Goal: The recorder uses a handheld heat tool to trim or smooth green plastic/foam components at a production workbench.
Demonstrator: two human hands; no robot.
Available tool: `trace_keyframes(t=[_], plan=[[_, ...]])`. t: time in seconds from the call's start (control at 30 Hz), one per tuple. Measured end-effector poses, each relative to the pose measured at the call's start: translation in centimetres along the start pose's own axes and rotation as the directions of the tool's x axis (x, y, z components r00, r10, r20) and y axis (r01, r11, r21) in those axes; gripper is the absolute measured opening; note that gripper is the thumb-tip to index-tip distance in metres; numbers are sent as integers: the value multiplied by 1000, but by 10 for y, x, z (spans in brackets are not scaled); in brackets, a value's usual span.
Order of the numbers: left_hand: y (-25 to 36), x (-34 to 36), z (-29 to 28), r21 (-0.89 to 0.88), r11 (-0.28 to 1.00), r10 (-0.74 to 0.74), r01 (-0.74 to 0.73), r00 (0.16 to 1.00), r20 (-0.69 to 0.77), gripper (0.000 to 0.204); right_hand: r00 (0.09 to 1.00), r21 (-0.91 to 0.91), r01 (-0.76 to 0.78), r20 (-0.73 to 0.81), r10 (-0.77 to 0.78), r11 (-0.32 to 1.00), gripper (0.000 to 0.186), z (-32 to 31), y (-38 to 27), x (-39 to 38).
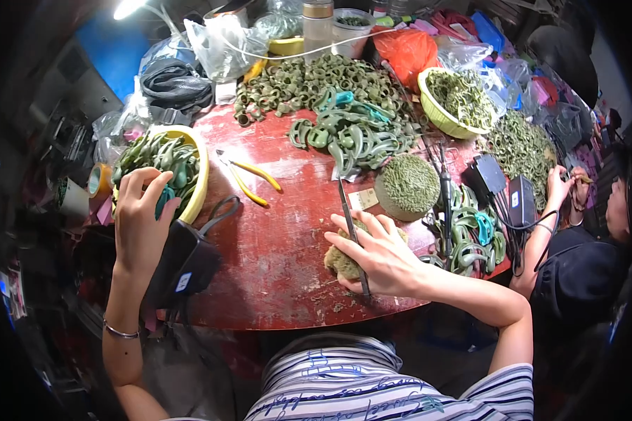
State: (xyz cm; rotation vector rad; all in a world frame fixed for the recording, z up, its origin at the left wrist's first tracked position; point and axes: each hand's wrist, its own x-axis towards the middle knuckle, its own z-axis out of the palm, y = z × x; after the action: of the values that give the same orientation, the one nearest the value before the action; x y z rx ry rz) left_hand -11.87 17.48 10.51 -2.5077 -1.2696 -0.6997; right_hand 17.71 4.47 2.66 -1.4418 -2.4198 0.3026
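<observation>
My left hand (137, 210) is at the near side of a yellow basket (202, 165) heaped with dark green, curved wax-like pieces (165, 158). Its thumb and fingers close around a teal piece (166, 202), partly hidden by the hand. Over the near part of the red table, my right hand (379, 256) grips a long, thin dark tool (347, 210), file-like in shape, between its fingers. That palm rests on a tan, rough, sponge-like lump (340, 261). Crumbs lie around the lump.
Yellow-handled pliers (249, 179) lie on the red table (260, 245). Beyond are heaps of green rings (316, 77) and curved pieces (361, 137), a round green-filled container (409, 184) and a yellow-green basket (446, 125). Black boxes (521, 200) with cables stand right, beside another person's hands (565, 184).
</observation>
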Motion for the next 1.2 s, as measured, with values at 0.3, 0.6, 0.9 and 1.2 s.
trace_keyframes(t=[0.3, 0.6, 0.9, 1.2], plan=[[99, 55, 20, -355, 882, 399, -310, 893, 209, 29, 988, 79, -91, -117, 99, 993, 61, -16, -1, -32], [190, 152, 168, -425, 510, 815, -748, 578, -39, 42, 887, 94, -283, -354, 298, 955, 64, 0, -28, -58], [174, 134, 165, -539, 587, 774, -604, 614, 155, 25, 844, 159, -302, -414, 341, 940, 66, 5, -21, -58], [136, 85, 125, -681, 566, 805, -466, 493, 331, 22, 843, 130, -309, -421, 334, 942, 63, 16, -16, -48]])
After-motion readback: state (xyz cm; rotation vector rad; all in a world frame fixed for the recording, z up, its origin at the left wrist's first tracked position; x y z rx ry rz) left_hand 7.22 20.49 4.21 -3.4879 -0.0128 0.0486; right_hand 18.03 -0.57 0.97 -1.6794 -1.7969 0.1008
